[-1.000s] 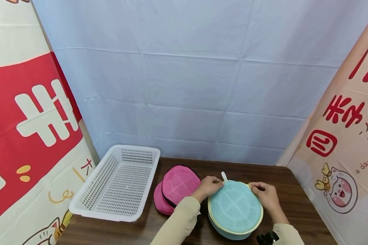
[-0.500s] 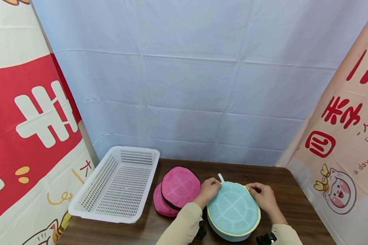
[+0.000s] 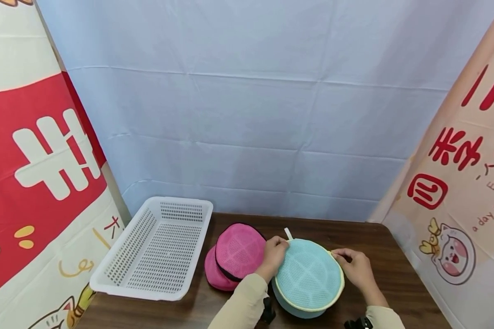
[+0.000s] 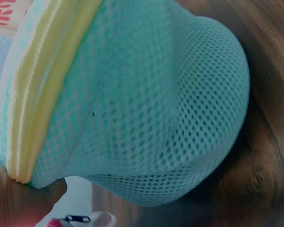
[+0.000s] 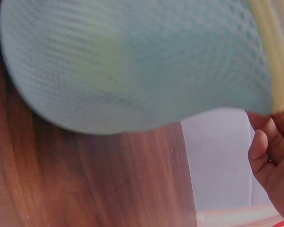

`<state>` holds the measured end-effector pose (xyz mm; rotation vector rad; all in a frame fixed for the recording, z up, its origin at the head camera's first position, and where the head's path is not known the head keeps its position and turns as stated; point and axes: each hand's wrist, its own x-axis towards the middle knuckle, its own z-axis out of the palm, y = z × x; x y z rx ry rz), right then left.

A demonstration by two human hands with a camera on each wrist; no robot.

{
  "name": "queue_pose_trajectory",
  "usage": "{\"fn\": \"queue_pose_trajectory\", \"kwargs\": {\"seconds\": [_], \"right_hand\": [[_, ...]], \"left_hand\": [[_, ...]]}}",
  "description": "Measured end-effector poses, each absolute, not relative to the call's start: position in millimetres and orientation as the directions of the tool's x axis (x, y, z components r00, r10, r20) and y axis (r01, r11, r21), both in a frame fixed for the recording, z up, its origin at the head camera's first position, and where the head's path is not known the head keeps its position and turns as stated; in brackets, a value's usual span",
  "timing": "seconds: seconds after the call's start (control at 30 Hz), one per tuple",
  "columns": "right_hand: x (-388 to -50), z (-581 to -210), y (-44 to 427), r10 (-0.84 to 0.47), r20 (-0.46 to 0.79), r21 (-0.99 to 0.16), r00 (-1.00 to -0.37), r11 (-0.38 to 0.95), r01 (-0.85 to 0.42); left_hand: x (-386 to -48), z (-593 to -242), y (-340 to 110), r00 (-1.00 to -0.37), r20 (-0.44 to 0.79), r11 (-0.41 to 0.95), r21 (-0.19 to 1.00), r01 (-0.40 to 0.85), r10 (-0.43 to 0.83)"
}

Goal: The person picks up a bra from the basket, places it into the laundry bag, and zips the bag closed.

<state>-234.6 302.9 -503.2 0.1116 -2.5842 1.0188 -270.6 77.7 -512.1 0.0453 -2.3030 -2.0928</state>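
Observation:
A round teal mesh laundry bag [image 3: 310,274] with yellow zipper trim stands on the table, its flat mesh top facing up. My left hand [image 3: 275,253] pinches its far left rim beside a white loop [image 3: 288,233]. At the far right rim, my right hand [image 3: 356,267] pinches the yellow edge between thumb and fingertips; whether it has the zipper pull is hidden. In the left wrist view, the yellow zipper band [image 4: 47,90] looks closed along the part that shows. The mesh side bulges softly in the right wrist view, where the thumb [image 5: 259,144] sits below the trim.
Left of the teal bag lies a pink mesh bag [image 3: 240,250] with black trim, partly overlapping another pink part. A white perforated plastic basket [image 3: 156,256] stands at the table's left. The dark wooden table [image 3: 374,237] ends at a pale blue cloth backdrop [image 3: 247,137].
The teal bag and my left hand have shifted slightly left. My right hand stays nearly in place at the bag's rim, while the white loop has moved left with the bag.

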Motion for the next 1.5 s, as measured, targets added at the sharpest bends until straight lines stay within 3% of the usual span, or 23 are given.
{"fn": "queue_pose_trajectory", "kwargs": {"seconds": [0.2, 0.77, 1.13, 1.5], "right_hand": [[-228, -503, 305, 0.051, 0.382, -0.626, -0.923, 0.748, -0.218], [-218, -504, 309, 0.125, 0.41, -0.604, -0.904, 0.779, -0.167], [-209, -506, 308, 0.209, 0.448, -0.622, -0.869, 0.771, -0.135], [-198, -502, 309, 0.33, 0.324, -0.715, -0.887, 0.699, -0.001]], "left_hand": [[-268, -519, 78, -0.992, 0.006, 0.083, 0.997, -0.004, -0.128], [-268, -510, 94, -0.927, 0.155, 0.232, 0.97, 0.077, -0.342], [-264, -514, 102, -0.899, 0.168, 0.195, 0.976, 0.094, -0.405], [-263, -511, 109, -0.899, 0.087, 0.097, 0.994, 0.049, -0.429]]}}
